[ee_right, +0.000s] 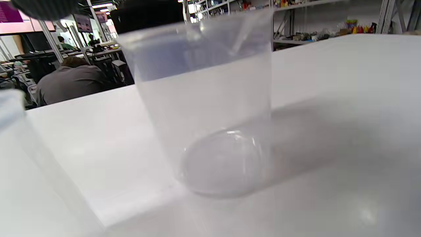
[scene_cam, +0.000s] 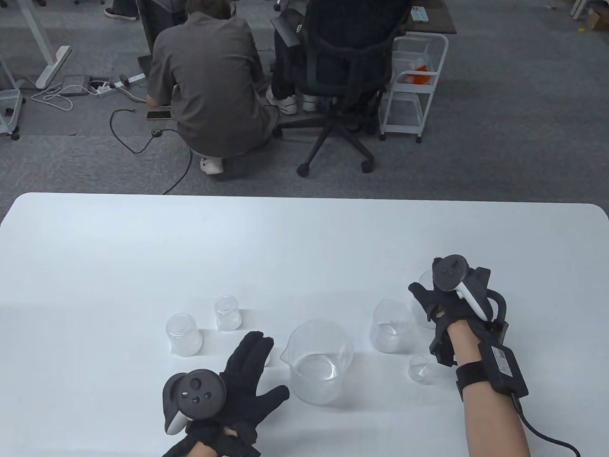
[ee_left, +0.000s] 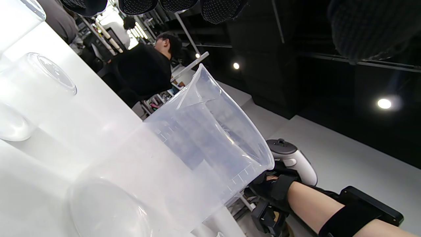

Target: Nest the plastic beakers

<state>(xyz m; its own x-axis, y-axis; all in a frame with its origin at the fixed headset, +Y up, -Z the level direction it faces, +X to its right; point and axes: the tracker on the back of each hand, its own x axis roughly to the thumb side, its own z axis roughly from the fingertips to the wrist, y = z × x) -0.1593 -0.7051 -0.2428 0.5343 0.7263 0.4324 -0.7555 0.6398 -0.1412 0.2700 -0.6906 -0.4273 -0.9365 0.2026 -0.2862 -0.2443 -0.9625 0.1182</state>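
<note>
Several clear plastic beakers stand upright on the white table (scene_cam: pixel 304 238). The large beaker (scene_cam: pixel 318 367) is in the middle and fills the left wrist view (ee_left: pixel 197 144). My left hand (scene_cam: pixel 251 369) lies open with fingers spread just left of it, holding nothing. Two small beakers (scene_cam: pixel 184 334) (scene_cam: pixel 227 312) stand further left. A medium beaker (scene_cam: pixel 391 326) and a tiny one (scene_cam: pixel 419 368) stand to the right. My right hand (scene_cam: pixel 430 302) is at another beaker (scene_cam: pixel 420 312), mostly hidden behind it; the right wrist view shows this beaker (ee_right: pixel 210 108) standing on the table. Contact is not visible.
Beyond the table's far edge, a crouching person (scene_cam: pixel 209 81), an office chair (scene_cam: pixel 342 71) and a white cart (scene_cam: pixel 411 85) are on the grey carpet. The far half of the table is bare white surface.
</note>
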